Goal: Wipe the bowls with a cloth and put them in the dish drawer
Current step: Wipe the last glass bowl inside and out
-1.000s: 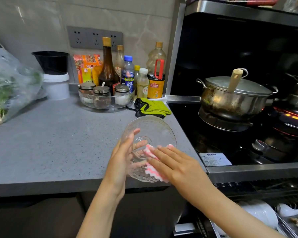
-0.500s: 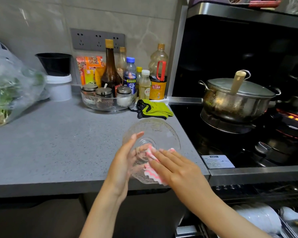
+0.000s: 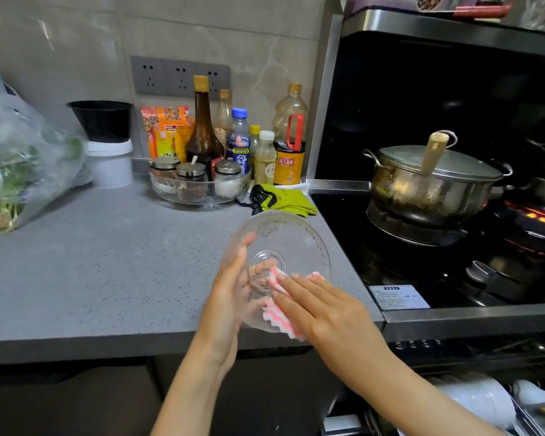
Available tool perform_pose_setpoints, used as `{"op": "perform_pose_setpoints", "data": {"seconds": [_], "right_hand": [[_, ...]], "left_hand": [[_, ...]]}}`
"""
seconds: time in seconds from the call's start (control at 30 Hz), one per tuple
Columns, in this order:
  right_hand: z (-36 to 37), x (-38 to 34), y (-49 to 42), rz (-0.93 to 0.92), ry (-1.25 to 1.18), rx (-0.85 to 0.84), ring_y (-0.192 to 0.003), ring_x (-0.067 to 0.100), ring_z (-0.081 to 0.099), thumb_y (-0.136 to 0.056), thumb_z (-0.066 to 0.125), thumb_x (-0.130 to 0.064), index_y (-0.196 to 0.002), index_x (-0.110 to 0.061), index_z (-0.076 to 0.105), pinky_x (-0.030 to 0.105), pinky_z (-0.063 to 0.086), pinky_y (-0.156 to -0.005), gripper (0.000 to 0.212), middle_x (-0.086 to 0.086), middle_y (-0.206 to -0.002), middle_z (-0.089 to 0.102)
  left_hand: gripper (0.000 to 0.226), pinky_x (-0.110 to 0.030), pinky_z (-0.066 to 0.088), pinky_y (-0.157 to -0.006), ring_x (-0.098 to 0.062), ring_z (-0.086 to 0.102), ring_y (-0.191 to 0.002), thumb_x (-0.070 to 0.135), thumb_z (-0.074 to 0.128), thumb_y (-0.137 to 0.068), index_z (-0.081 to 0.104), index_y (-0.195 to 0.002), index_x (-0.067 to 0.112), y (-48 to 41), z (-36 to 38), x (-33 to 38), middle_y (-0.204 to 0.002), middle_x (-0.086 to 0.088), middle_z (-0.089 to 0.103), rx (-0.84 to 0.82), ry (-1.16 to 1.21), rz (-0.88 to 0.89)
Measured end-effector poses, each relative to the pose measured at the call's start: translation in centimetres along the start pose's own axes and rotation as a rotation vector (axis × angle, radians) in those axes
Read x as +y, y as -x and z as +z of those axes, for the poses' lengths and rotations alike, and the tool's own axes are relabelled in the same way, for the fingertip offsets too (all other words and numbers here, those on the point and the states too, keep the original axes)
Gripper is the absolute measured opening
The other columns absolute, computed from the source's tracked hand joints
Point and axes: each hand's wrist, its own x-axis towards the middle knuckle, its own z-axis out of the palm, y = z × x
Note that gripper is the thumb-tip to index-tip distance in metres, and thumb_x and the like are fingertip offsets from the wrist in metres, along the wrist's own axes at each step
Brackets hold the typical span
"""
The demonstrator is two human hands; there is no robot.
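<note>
My left hand (image 3: 227, 297) holds a clear glass bowl (image 3: 290, 240) tilted in the air over the counter's front edge, its base towards me. The thumb lies on the outside and the fingers show through the glass. My right hand (image 3: 324, 313) presses a pink-and-white striped cloth (image 3: 280, 319) flat against the bowl's lower outer wall with straight fingers. The dish drawer (image 3: 372, 418) stands open at the bottom right, with white bowls (image 3: 479, 401) in it.
The grey counter (image 3: 107, 262) carries a glass tray of spice jars (image 3: 199, 187), bottles (image 3: 203, 133), a green glove (image 3: 283, 199) and a bag of greens (image 3: 16, 171). To the right, a lidded steel pot (image 3: 428, 180) sits on the hob beside a lit burner (image 3: 538, 215).
My right hand has rubbed the cloth a little across the bowl's base and wall. The left hand keeps its hold, and the bowl stays in the same place.
</note>
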Motion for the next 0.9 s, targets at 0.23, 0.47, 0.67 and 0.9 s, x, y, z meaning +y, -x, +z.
{"op": "perform_pose_setpoints", "data": {"seconds": [0.23, 0.47, 0.67, 0.9], "right_hand": [[0.3, -0.8, 0.0, 0.043, -0.116, -0.079, -0.097, 0.012, 0.069, -0.062, 0.087, -0.012, -0.115, -0.014, 0.070, 0.021, 0.051, -0.076, 0.056, 0.001, -0.123, 0.066], [-0.1, 0.7, -0.1, 0.034, -0.084, -0.018, -0.093, 0.016, 0.071, -0.070, 0.068, -0.009, -0.104, -0.015, 0.075, 0.030, 0.058, -0.077, 0.035, 0.002, -0.117, 0.069], [0.5, -1.0, -0.2, 0.083, -0.159, -0.097, -0.099, 0.012, 0.069, -0.057, 0.088, -0.007, -0.118, -0.013, 0.069, 0.021, 0.052, -0.075, 0.063, 0.003, -0.127, 0.064], [-0.3, 0.4, 0.3, -0.028, -0.009, -0.022, -0.097, 0.017, 0.070, -0.093, 0.052, -0.009, -0.105, -0.013, 0.075, 0.031, 0.055, -0.086, 0.026, 0.005, -0.119, 0.068]], "left_hand": [[0.034, -0.044, 0.051, -0.091, -0.023, 0.067, -0.104, 0.047, 0.037, -0.094, 0.058, -0.120, 0.043, 0.3, 1.3, -0.6, -0.114, -0.011, 0.069, 0.071, 0.061, -0.053], [0.048, -0.042, 0.051, -0.088, -0.020, 0.064, -0.110, 0.051, 0.049, -0.077, 0.054, -0.124, 0.045, -0.1, 1.0, -0.7, -0.118, -0.005, 0.068, 0.019, -0.008, -0.009], [0.039, -0.047, 0.048, -0.097, -0.026, 0.065, -0.108, 0.052, 0.041, -0.085, 0.059, -0.118, 0.042, -0.3, 1.5, -0.7, -0.114, -0.008, 0.070, 0.073, -0.006, -0.011], [0.040, -0.042, 0.048, -0.088, -0.021, 0.063, -0.108, 0.053, 0.051, -0.082, 0.057, -0.121, 0.047, -0.5, 0.1, -0.6, -0.117, -0.003, 0.068, -0.035, -0.034, -0.021]]}}
